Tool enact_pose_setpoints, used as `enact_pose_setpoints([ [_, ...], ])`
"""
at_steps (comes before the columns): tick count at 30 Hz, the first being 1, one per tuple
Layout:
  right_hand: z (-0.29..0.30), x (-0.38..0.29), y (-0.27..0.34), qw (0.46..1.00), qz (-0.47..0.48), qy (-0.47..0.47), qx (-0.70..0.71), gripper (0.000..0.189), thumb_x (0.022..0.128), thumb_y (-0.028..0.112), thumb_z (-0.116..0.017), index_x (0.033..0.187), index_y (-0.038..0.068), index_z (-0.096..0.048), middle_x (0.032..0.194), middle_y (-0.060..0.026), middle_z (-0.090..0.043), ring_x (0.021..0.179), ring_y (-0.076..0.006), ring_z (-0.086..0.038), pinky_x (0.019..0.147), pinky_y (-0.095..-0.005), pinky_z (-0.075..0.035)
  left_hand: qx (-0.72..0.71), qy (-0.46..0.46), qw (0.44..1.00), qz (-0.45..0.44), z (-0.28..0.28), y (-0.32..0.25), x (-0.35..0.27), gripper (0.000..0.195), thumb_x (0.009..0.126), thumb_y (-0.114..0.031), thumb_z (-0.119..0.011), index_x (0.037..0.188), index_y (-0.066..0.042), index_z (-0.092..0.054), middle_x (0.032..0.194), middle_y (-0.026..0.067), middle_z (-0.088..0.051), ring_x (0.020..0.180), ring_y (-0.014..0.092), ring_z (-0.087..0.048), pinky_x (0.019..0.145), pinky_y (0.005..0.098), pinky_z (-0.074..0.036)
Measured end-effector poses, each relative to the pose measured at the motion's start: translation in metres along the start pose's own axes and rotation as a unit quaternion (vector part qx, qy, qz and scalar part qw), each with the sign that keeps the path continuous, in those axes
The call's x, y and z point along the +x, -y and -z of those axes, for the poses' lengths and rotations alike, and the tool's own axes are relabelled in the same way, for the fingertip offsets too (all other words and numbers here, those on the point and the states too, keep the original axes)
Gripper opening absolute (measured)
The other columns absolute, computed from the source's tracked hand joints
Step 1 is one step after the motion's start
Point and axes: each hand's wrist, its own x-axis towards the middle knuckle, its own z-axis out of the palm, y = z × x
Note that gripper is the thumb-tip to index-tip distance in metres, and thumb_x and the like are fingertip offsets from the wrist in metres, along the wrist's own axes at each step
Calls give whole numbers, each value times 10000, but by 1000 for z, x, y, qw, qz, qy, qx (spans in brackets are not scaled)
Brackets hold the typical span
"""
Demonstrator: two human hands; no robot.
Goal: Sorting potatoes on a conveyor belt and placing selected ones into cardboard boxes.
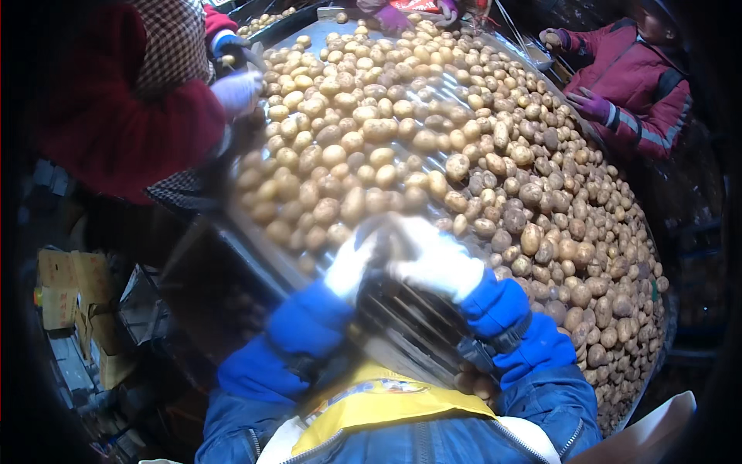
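A broad heap of unpeeled potatoes (pixel 379 130) covers the sorting table in front of me. My left hand (pixel 352 261) and my right hand (pixel 437 258) are close together at the near edge of the heap. Both wear whitish gloves, bright with glare and blurred. Between them is a brownish blur, and I cannot tell whether it is a potato or the gloves' darker finger parts. Below my hands, dark slats (pixel 417 316) show on the table, without potatoes over them.
A person in a dark red sleeve (pixel 145 127) works at the left edge; another in a maroon jacket (pixel 623 87) stands across at right. Gloved hands (pixel 394 18) reach in at the far end. Cardboard boxes (pixel 75 284) stand low at left. The table's metal rim (pixel 261 255) runs nearby.
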Motion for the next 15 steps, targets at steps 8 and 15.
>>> enact_pose_setpoints([
  [8, 35, 161, -48, 987, 80, -115, -73, 702, 886, 333, -731, 1488, 51, -504, 1373, -254, -587, 1282, -413, -553, 1080, -479, -470, -185, -6, 980, 77, -11, -19, -35, 524, 1049, -462, -591, 1307, -7, -564, 1232, 206, -665, 1006, 385, -704, 859, 528, -601],
  [15, -24, 147, 7, 985, 56, -53, -157, 333, 900, 241, -665, 1214, 131, -654, 1208, -191, -642, 1164, -396, -617, 942, -543, -520, -141, -91, 985, 36, 13, -23, -58, 432, 1049, -424, -599, 1045, 5, -653, 948, 145, -696, 883, 285, -714, 800, 415, -620],
])
